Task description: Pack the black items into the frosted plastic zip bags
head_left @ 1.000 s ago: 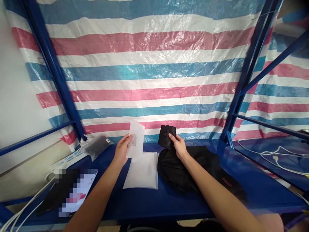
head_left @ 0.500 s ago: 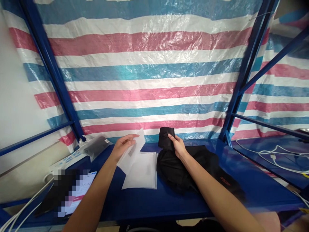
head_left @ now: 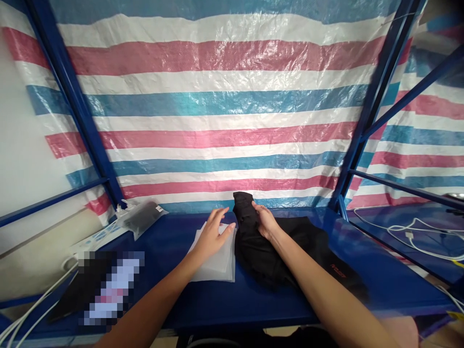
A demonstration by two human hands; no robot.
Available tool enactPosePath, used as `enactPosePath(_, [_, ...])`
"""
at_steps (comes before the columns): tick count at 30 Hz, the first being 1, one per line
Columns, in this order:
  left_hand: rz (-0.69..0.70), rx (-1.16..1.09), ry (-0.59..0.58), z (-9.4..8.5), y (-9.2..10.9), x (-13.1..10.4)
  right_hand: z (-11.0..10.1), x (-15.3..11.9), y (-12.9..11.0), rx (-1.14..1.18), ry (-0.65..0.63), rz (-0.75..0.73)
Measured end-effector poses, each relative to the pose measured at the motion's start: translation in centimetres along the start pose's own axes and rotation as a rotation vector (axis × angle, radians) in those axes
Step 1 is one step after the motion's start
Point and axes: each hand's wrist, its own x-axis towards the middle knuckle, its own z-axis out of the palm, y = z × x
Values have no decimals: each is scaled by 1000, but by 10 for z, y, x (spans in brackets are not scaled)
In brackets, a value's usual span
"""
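Observation:
My right hand (head_left: 267,221) grips a raised, bunched end of the black garment (head_left: 300,237), thumb on its near side. The rest of that dark fabric lies on the blue table, with small red lettering towards its right end. Just left of the lifted end, my left hand (head_left: 213,237) hovers with fingers and thumb apart, holding nothing. Beneath it rests a stack of thin white sheets (head_left: 221,266), partly covered by the hand; whether they are paper or plastic I cannot tell.
On the left stand a white power strip (head_left: 96,237), a clear bag with something grey inside (head_left: 141,220) and a pixelated phone-like device (head_left: 112,290). White cables (head_left: 416,237) lie on the right. Blue metal posts (head_left: 373,96) frame a striped plastic sheet (head_left: 232,106) behind.
My left hand has let go of the white sheet, which now lies on the stack, and has moved right towards the garment. The garment's raised end has turned and narrowed in my right hand.

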Motion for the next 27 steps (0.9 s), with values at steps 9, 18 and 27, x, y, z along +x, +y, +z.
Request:
enactPosePath(9, [101,44,-4,-12,5,1,23,-45,-12,3,-525,341])
enactPosePath(18, [250,79,-24,-25,2,1,22,-46,-16,-64,-494,248])
enactPosePath(27, [177,-8,85,-25,17,6,24,-61,-28,-308,-733,226])
